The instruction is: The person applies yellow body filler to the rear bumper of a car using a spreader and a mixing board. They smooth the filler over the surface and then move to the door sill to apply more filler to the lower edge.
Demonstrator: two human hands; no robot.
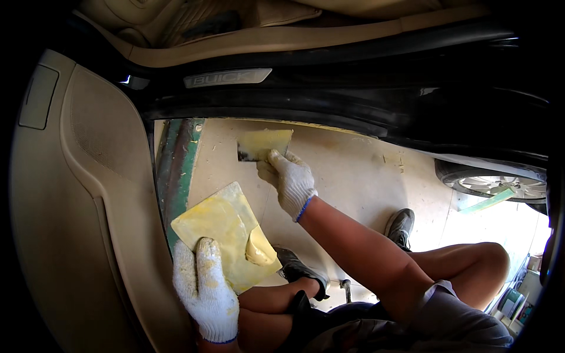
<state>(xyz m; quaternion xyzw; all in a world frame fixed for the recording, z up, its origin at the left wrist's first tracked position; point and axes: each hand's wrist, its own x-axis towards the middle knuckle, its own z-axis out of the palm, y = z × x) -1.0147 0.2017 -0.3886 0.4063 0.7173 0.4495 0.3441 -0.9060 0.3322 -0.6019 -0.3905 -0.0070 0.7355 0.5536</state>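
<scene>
My left hand (207, 294), in a white knit glove, is closed on the lower left edge of a square yellowish board (215, 217). A thick dollop of cream-yellow putty (259, 248) sits near the board's right corner. Farther forward, my right hand (292, 179), gloved too and stained yellowish, pinches a flat putty spreader (265, 143). Yellow putty coats much of the spreader's face, and its lower left part is dark. The spreader is just below the black car sill (294, 97), apart from the board; whether it touches the sill's lower edge I cannot tell.
An open beige car door (88, 194) stands close on my left. A green metal beam (179, 170) lies on the light floor beside it. At the right are a car wheel (494, 183) and a pale green strip (488, 201). My shoes (401, 226) and bent legs are below.
</scene>
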